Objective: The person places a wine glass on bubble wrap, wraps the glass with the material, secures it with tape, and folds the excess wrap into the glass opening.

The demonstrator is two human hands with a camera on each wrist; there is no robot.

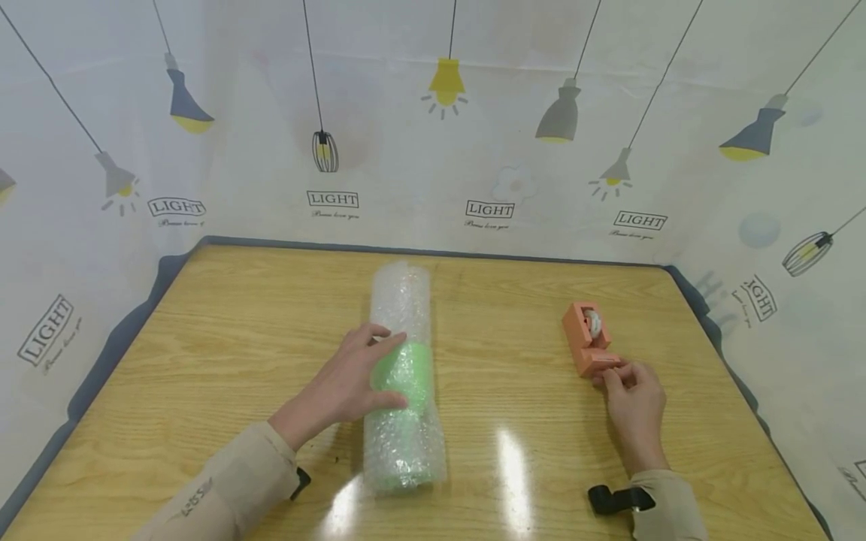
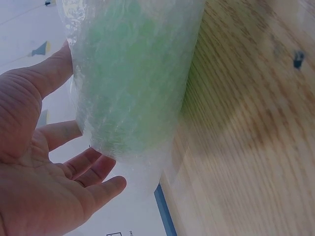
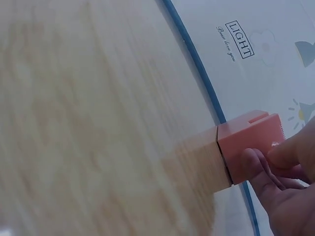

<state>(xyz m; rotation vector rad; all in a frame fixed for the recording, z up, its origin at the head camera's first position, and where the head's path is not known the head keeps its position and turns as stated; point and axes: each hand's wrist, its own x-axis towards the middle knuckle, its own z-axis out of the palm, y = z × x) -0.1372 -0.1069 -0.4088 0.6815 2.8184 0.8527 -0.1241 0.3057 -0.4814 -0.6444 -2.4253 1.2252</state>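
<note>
A bubble-wrapped bundle [image 1: 406, 451] with something green inside lies lengthwise on the table; the wrapped green thing [image 2: 133, 73] fills much of the left wrist view. Over its left side rests my left hand [image 1: 348, 379], thumb and index finger spread across the top and the other fingers loosely bent against the side. To the right stands a salmon-pink tape dispenser [image 1: 579, 342] with a small tape roll [image 1: 592, 323] in it. My right hand [image 1: 636, 398] pinches the end of the tape at the dispenser's front, with other fingertips against the dispenser body [image 3: 241, 147].
The wooden table [image 1: 501, 323] has a dark blue edge band [image 1: 433, 252] along the back. A white curtain printed with lamps [image 1: 406, 113] encloses it on the back and sides. Black straps [image 1: 619, 500] are on the wrists.
</note>
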